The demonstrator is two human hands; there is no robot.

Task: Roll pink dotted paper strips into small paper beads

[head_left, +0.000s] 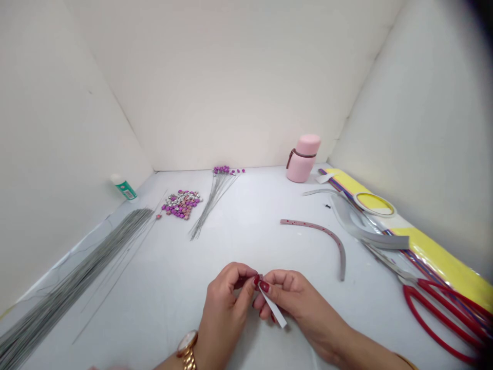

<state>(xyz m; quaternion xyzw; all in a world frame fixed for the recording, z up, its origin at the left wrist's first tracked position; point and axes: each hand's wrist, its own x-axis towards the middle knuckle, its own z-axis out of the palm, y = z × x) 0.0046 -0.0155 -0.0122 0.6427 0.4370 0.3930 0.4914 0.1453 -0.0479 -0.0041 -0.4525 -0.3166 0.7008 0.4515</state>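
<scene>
The left hand (230, 299) and right hand (295, 299) hide the white strip's (275, 311) far end.

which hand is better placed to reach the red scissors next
Probably the right hand: the red-handled scissors lie on its side, farther from the left hand, though both are at the white strip.

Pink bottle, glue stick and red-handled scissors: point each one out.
Pink bottle (301, 167): head view, on its lower body.
Glue stick (126, 189): head view, on its green label.
Red-handled scissors (410, 278): head view, near the pivot between blades and handles.
</scene>
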